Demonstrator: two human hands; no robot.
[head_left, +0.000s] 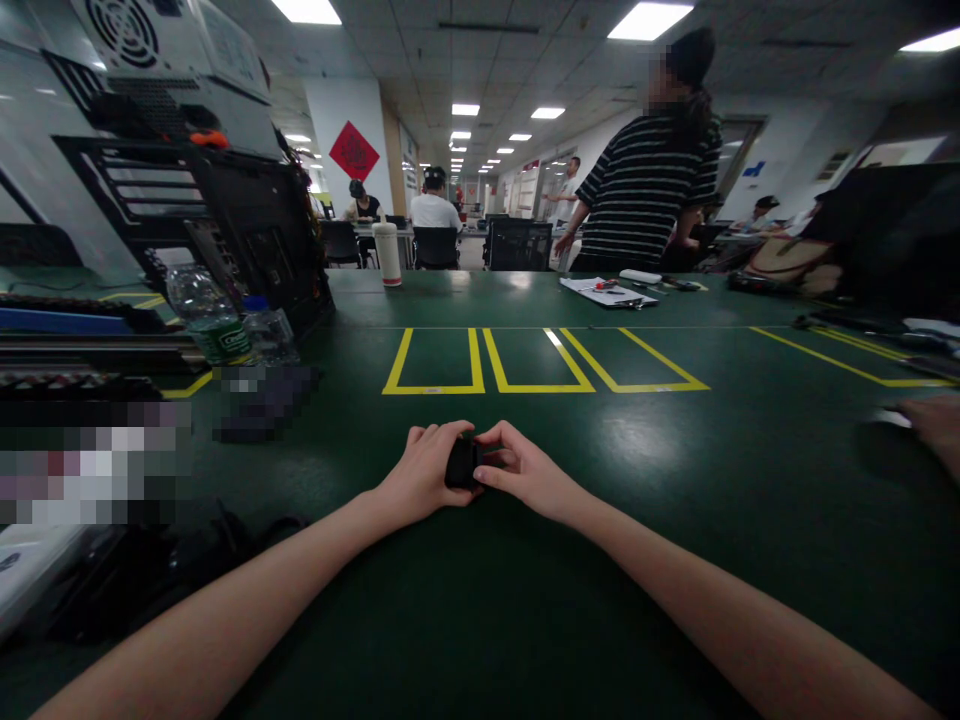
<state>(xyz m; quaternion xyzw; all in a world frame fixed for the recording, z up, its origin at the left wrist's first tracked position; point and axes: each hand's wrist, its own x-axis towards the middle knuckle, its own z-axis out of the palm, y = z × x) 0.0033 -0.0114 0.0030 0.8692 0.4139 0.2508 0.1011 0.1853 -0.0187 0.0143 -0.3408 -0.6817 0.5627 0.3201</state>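
Note:
Between my two hands is a small black box-like object (460, 464), just above or on the green table; its exact kind does not show. My left hand (427, 465) wraps round its left side, fingers over the far edge and thumb along the near edge. From the right, my right hand (521, 470) grips the object's right edge, with thumb and forefinger curled against it. The fingertips hide part of the object.
Yellow tape rectangles (435, 390) mark the green table (480, 620). Plastic bottles (206, 310) and computer hardware (255, 220) stand left. A white cup (387, 255) and a clipboard (607, 292) lie farther back. Another person's hand (934, 425) is at the right edge.

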